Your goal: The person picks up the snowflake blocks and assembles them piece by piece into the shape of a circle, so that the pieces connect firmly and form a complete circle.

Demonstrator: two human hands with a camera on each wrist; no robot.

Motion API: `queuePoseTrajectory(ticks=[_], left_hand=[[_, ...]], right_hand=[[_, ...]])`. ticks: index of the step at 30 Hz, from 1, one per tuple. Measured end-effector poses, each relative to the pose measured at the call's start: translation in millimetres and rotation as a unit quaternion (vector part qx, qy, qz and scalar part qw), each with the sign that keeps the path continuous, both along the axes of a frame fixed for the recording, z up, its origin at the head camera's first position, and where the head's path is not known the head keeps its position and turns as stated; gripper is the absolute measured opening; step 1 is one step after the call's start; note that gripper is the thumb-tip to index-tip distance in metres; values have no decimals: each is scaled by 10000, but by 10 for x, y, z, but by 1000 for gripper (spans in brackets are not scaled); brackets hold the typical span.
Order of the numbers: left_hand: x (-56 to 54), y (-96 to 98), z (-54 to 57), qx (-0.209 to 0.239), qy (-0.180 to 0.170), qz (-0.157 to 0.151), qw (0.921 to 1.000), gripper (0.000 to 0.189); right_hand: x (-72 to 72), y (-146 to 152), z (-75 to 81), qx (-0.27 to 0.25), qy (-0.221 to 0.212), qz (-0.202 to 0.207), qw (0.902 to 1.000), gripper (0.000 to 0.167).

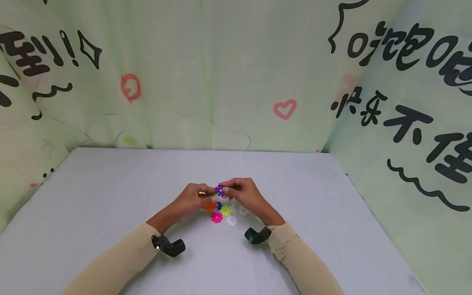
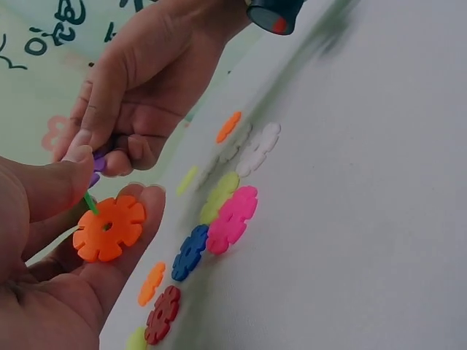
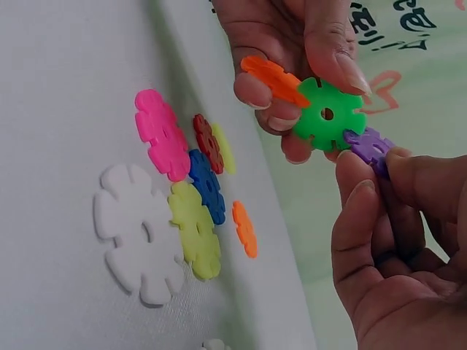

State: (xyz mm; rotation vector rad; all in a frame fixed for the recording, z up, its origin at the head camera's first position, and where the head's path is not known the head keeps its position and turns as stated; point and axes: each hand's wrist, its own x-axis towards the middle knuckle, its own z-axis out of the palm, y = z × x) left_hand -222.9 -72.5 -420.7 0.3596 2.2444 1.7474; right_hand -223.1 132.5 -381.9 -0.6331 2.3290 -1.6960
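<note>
My left hand [image 1: 191,198] pinches a green slotted flower disc [image 3: 346,102], with an orange slotted disc [image 2: 125,232] joined edge-on to it and lying against the fingers. Between thumb and fingertips, my right hand [image 1: 245,192] grips a purple slotted disc [image 3: 363,150]. The purple disc meets the green one at its rim, slot against slot, in the right wrist view. Both hands are held close together above the table. Below them lie a pink disc [image 3: 158,138], a blue disc [image 3: 205,188] and a yellow-green disc [image 3: 192,227].
White discs [image 3: 128,219] lie on the white table [image 1: 110,184], nearer the right hand. A red disc [image 2: 162,313] and small-looking orange discs [image 2: 152,283] are scattered around. A printed curtain [image 1: 239,73] rises behind the table. Each wrist wears a black device [image 1: 171,247].
</note>
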Motion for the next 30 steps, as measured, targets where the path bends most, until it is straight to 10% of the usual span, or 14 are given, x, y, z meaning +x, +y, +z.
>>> queuePoseTrajectory(ticks=[30], left_hand=[[-77,15,66,-137,-923,-404,9948,47]], right_hand=[[-242,4,-258,310,219,-219,9990,14]])
